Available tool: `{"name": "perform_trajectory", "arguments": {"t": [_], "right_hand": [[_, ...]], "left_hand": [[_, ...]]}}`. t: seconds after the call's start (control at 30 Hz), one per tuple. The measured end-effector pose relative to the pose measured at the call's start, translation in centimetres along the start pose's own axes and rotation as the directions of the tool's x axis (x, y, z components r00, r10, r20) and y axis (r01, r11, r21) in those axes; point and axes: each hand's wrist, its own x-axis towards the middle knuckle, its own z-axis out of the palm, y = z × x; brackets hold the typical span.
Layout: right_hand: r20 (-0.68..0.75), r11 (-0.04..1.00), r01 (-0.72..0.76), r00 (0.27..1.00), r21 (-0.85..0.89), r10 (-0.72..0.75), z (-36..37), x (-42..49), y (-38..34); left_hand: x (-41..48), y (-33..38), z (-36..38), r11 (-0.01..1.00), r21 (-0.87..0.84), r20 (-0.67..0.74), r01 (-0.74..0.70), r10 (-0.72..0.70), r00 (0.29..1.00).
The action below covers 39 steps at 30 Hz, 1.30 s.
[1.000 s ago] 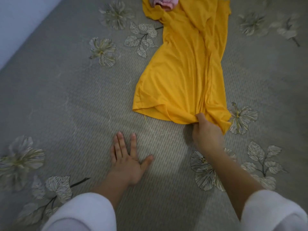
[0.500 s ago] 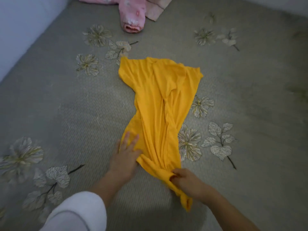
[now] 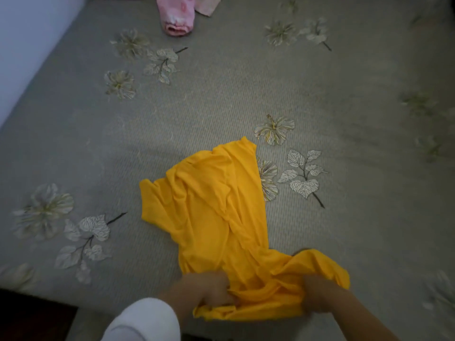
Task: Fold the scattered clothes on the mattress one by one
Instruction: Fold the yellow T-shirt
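A yellow shirt [image 3: 211, 217] lies crumpled on the grey flowered mattress [image 3: 320, 99], its far end pointing away from me and its near hem bunched at the mattress's front edge. My left hand [image 3: 209, 289] grips the hem on the left side, fingers curled into the cloth. My right hand [image 3: 317, 296] grips the same hem on the right, partly covered by a fold of yellow fabric. Both hands hold the hem slightly raised.
A pink garment [image 3: 177, 16] and a beige cloth [image 3: 208, 7] lie at the far edge of the mattress. A pale wall [image 3: 27, 38] runs along the left. The mattress's near edge and dark floor [image 3: 32, 316] show at bottom left.
The yellow shirt has been dragged toward me to the front edge. My left hand went from lying flat on the mattress to gripping the hem; the right kept hold throughout.
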Motion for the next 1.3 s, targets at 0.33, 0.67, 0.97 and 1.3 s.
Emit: {"name": "perform_trajectory", "arguments": {"t": [0.33,0.67,0.97,1.3], "right_hand": [[-0.676,0.855,0.436,0.722,0.281,-0.147,-8.7,3.1,-11.2],[-0.815,0.680,0.555,0.569,0.478,0.109,-12.1,6.0,-15.9],[-0.338,0.342,0.105,0.570,0.934,0.749,-9.5,3.9,-0.5],[-0.788,0.914,0.178,0.582,0.364,0.201,-16.3,7.2,-7.3]], "left_hand": [[-2.7,-7.3,-9.4,0.847,-0.527,-0.822,-0.065,-0.489,0.291],[-1.8,-11.5,-12.5,0.873,-0.436,-0.747,0.219,-0.487,0.453],[-5.1,-15.1,-8.8,0.755,-0.570,-0.640,0.325,-0.656,0.400],[-0.7,-10.1,-13.4,0.833,-0.481,-0.724,0.274,-0.554,0.411]]}}
